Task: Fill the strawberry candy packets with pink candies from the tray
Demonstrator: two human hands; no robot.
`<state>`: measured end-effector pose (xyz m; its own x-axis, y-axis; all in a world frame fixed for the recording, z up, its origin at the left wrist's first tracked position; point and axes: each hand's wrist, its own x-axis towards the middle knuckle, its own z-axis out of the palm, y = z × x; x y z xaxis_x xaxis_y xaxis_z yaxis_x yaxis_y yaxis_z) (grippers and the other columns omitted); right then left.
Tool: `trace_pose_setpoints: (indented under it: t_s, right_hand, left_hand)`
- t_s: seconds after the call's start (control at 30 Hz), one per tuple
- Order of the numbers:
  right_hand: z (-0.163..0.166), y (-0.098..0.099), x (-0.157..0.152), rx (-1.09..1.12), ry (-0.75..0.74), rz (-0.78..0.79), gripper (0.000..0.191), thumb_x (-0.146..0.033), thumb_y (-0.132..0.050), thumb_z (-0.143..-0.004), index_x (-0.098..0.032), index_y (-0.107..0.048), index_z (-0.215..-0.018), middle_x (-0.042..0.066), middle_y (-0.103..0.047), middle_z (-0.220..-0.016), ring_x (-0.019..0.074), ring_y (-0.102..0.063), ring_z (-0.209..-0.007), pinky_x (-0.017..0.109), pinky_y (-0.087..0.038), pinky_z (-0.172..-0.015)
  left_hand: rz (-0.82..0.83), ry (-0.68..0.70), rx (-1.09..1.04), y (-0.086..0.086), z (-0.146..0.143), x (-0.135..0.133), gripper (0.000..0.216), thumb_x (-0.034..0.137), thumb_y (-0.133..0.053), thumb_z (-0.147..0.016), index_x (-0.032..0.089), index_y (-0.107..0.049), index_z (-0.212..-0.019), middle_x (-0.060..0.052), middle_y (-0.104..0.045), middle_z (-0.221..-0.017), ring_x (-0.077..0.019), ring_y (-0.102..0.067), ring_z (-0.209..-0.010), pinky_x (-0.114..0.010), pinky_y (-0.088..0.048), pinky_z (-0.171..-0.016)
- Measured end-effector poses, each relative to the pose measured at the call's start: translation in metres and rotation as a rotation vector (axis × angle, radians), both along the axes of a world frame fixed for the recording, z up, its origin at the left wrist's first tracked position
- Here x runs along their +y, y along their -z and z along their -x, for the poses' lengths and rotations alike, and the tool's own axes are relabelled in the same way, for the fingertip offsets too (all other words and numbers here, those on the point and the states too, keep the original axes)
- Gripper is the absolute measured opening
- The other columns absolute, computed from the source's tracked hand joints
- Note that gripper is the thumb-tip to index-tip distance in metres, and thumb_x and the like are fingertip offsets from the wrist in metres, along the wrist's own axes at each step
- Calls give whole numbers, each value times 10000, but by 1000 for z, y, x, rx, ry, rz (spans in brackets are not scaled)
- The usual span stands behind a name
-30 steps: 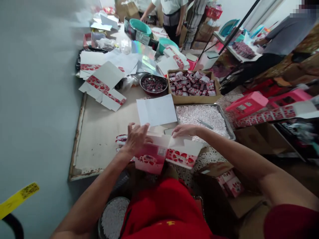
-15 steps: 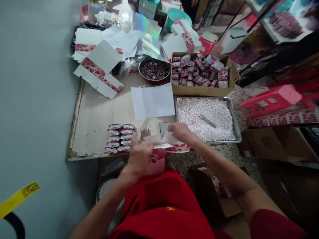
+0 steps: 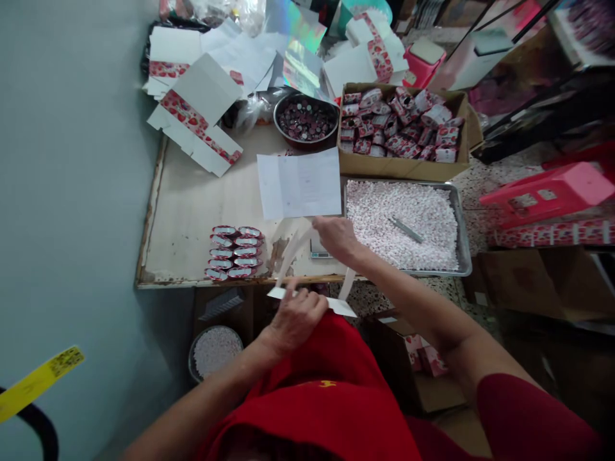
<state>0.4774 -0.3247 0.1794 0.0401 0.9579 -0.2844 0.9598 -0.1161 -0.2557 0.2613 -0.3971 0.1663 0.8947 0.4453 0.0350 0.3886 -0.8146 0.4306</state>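
Observation:
At the table's front edge, a folding cardboard box (image 3: 342, 306) with white inner sides is held close to my red apron. My left hand (image 3: 298, 317) grips its near side, fingers curled over the white edge. My right hand (image 3: 336, 238) is closed at the raised white flap (image 3: 289, 255), which is blurred; its fingertips are partly hidden. Just under my right hand lies a small digital scale (image 3: 321, 254), mostly covered. To the left, small strawberry-print packs (image 3: 235, 253) stand in two columns with pale ends up.
A metal tray (image 3: 465, 256) holds small white pellets and tweezers (image 3: 406, 228). Behind it is a carton (image 3: 403, 168) of printed packs. A bowl (image 3: 306, 144) of round pieces, a paper sheet (image 3: 300, 186) and flattened boxes (image 3: 202, 115) lie farther back. A wall (image 3: 72, 192) borders the left.
The box has turned so its printed side no longer shows, and it has come nearer my apron. My left hand moved right; my right hand rose slightly with the flap. The view shifted.

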Motion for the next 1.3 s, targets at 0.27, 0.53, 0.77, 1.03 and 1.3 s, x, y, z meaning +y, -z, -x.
trace_pose_setpoints:
  t_s: [0.27,0.53,0.77,1.03,1.3]
  right_hand:
    - [92,39,17,221,-487,-93,207,-106,-560,-965,-156,-761,-965,107,-765,-955,221,-674,-896,338,-499,-812]
    - [51,139,-106,251,482,-710,604,-423,-622,-970,-162,-439,-1483,199,-548,-1365,323,-507,-1281,528,-457,-1071]
    - [36,208,-126,254,380,-657,379,-148,-393,-963,-203,-493,-1325,117,-599,-1093,253,-601,-1029,420,-530,-890]
    - [28,213,-123,194,22,-675,399,-132,-420,-984,-239,-565,-1340,103,-621,-1071,230,-589,-976,373,-512,-882]
    - [4,209,-106,440,-233,-500,338,-259,-427,-1042,-209,-615,-1318,126,-618,-1107,258,-600,-1055,431,-508,-973]
  left_hand:
    - [489,-463,-3,110,-8,61,299,446,-577,-951,182,-716,-927,-142,-718,-898,-309,-664,-932,-453,-523,-882]
    - [583,-228,171,147,-21,89,310,446,-693,-905,174,-727,-760,-62,-674,-740,-260,-649,-790,-373,-478,-785]
    - [-89,-574,-427,133,54,8,298,359,-837,-813,238,-658,-1018,-68,-642,-1058,-249,-602,-1073,-412,-453,-1016]
    - [512,-1395,-827,192,39,-27,437,407,-660,-913,234,-469,-1266,-81,-607,-1124,-184,-637,-969,-317,-526,-863]
    - [-76,-1085,-625,202,20,4,292,284,-469,-1041,217,-687,-1223,-120,-664,-1180,-226,-618,-1113,-406,-479,-1031]
